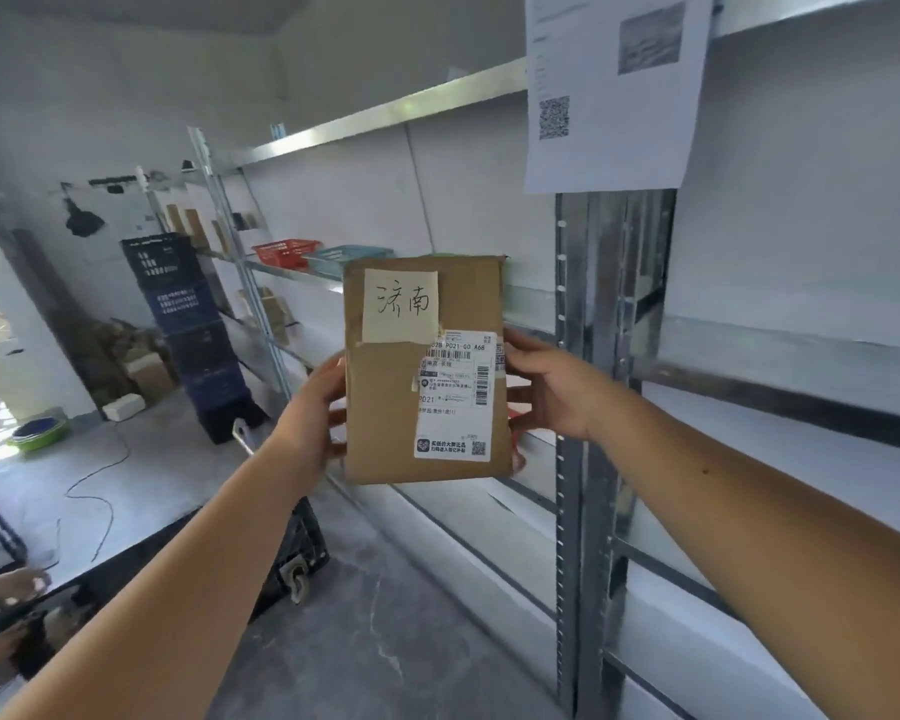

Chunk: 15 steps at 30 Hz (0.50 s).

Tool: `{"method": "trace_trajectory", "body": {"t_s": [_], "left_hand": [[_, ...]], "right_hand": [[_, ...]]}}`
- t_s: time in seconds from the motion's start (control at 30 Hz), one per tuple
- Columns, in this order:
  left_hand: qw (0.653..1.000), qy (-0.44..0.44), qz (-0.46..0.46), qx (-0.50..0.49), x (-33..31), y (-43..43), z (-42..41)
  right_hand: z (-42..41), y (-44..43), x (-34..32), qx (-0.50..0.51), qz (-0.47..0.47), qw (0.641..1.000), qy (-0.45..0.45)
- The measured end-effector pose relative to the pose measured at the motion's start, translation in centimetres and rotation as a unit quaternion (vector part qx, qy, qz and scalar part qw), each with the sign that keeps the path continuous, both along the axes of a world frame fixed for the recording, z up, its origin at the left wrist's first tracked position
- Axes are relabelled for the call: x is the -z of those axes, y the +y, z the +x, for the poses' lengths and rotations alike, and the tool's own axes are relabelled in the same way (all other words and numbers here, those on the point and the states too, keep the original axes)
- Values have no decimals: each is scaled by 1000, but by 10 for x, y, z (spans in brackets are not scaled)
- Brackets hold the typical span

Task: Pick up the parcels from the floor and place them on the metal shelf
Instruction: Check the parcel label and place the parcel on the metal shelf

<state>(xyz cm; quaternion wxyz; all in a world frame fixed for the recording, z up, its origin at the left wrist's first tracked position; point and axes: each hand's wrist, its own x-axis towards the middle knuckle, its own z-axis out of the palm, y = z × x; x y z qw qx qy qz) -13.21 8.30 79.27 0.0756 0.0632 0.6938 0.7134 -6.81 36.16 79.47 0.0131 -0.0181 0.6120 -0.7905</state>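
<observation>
Two bare hands, left hand (317,407) and right hand (552,389), grip closed on flat, creased brown cardboard parcel (385,407) beside galvanised metal shelf (575,356)

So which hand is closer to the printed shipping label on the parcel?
Right. The right hand grips the parcel's edge beside the shipping label; the left hand holds the opposite edge.

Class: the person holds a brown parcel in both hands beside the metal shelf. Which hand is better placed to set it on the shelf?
Probably the right hand: it grips the parcel on the edge nearest the metal shelf. The left hand holds the far edge.
</observation>
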Motion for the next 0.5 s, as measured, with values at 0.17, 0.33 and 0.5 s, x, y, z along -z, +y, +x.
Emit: {"method": "trace_trajectory", "body": {"t_s": [0.17, 0.33, 0.5], "left_hand": [[992, -6, -29, 119, 14, 48, 9], [972, -1, -39, 231, 21, 103, 29], [955, 2, -27, 295, 15, 158, 66]], "right_hand": [[61, 39, 12, 91, 19, 995, -21], [134, 72, 18, 173, 37, 984, -32], [207, 99, 14, 245, 52, 968, -28]]}}
